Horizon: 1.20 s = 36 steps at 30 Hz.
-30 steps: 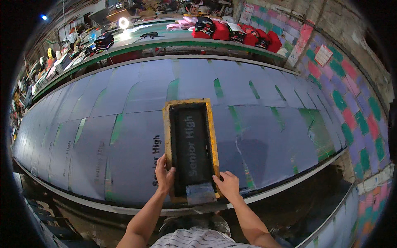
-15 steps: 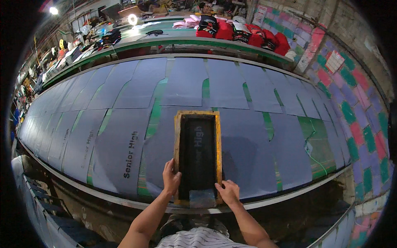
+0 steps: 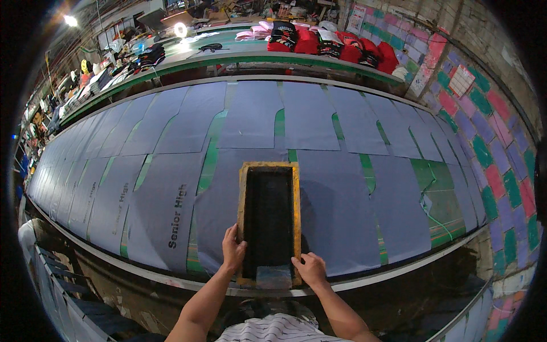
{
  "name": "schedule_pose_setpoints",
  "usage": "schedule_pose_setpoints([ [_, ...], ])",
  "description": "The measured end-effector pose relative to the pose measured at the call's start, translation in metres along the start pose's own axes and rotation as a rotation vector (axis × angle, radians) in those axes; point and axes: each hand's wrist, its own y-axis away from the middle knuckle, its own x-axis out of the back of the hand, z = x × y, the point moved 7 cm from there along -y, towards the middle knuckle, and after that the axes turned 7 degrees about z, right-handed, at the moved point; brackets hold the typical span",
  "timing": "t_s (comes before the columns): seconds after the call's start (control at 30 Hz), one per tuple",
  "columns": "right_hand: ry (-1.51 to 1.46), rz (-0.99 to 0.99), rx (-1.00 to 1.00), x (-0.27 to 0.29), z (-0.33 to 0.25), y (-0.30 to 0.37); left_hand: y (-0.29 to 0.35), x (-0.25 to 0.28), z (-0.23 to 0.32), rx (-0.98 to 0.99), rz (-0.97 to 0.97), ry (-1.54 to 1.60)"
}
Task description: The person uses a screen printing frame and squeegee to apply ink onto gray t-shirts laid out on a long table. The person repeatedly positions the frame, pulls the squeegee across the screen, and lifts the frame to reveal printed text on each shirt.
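Note:
A narrow screen-printing frame [image 3: 297,211] with yellow-stained wooden sides stands lengthwise before me, over a grey-blue fabric panel near the table's front edge. Its dark mesh [image 3: 268,222] fills the middle, and a pale, see-through strip [image 3: 273,277] lies at its near end. My left hand [image 3: 233,249] grips the left side rail, thumb towards the inside. On the opposite rail, close to the near corner, my right hand [image 3: 310,269] holds with its fingertips. Whether the frame touches the fabric I cannot tell. The panel to the left [image 3: 156,222] bears dark printed lettering.
Two rows of cut fabric panels [image 3: 342,222] cover the long table, with green surface [image 3: 439,202] showing between them. A pale green cord [image 3: 436,216] lies at right. Behind runs another table with red garment stacks [image 3: 307,41]. A painted block wall [image 3: 484,131] borders the right.
The frame has shifted slightly left and nearer to me, both hands moving along with it. Lettering that showed faintly within the mesh is no longer visible.

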Motion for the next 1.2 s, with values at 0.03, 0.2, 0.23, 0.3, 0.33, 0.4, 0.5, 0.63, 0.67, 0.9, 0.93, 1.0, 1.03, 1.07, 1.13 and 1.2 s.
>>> schedule_pose_setpoints([
  [0.03,-0.004,0.016,0.003,-0.001,0.001,0.0,-0.001,0.0,0.001,-0.018,0.001,-0.011],
  [0.2,-0.006,0.127,0.037,-0.003,0.005,0.001,0.0,-0.005,-0.003,0.058,0.016,0.026],
  [0.23,-0.006,0.1,0.031,-0.006,0.006,0.001,-0.001,-0.004,-0.005,0.049,0.018,0.018],
  [0.3,-0.007,0.048,0.019,-0.011,0.007,0.0,0.0,-0.002,-0.013,0.048,0.022,-0.008],
  [0.33,-0.005,0.051,0.018,-0.01,0.008,0.0,-0.001,-0.003,-0.011,0.047,0.02,-0.021],
  [0.4,-0.001,0.058,0.015,-0.009,0.009,0.001,-0.001,-0.004,-0.008,0.071,0.012,-0.027],
  [0.5,-0.029,0.029,0.015,-0.01,0.01,-0.001,-0.001,-0.005,-0.004,0.091,-0.003,-0.065],
  [0.63,-0.018,-0.006,-0.02,-0.01,0.008,-0.002,0.0,-0.003,-0.002,0.066,0.007,-0.091],
  [0.67,-0.011,-0.016,-0.021,-0.01,0.009,-0.002,-0.001,-0.003,-0.001,0.063,0.007,-0.105],
  [0.9,-0.046,-0.011,-0.024,-0.015,0.012,-0.002,-0.001,-0.003,-0.007,0.015,-0.008,-0.207],
  [0.93,-0.005,-0.029,-0.026,-0.018,0.015,0.0,-0.001,-0.002,-0.005,-0.002,-0.001,-0.218],
  [1.0,0.076,-0.065,-0.03,-0.025,0.021,0.001,-0.001,-0.004,-0.004,0.022,-0.01,-0.198],
  [1.03,0.045,-0.036,0.003,-0.02,0.007,0.002,0.0,-0.001,-0.003,0.04,-0.011,-0.193],
  [1.07,0.017,-0.003,0.034,-0.004,-0.015,0.004,0.001,-0.002,0.0,0.046,-0.015,-0.188],
  [1.13,-0.087,-0.02,0.196,0.015,-0.051,0.012,0.001,-0.002,0.002,0.058,-0.023,-0.18],
  [1.2,-0.243,-0.12,0.456,0.023,-0.082,0.028,0.002,-0.003,-0.004,0.054,-0.003,-0.179],
])
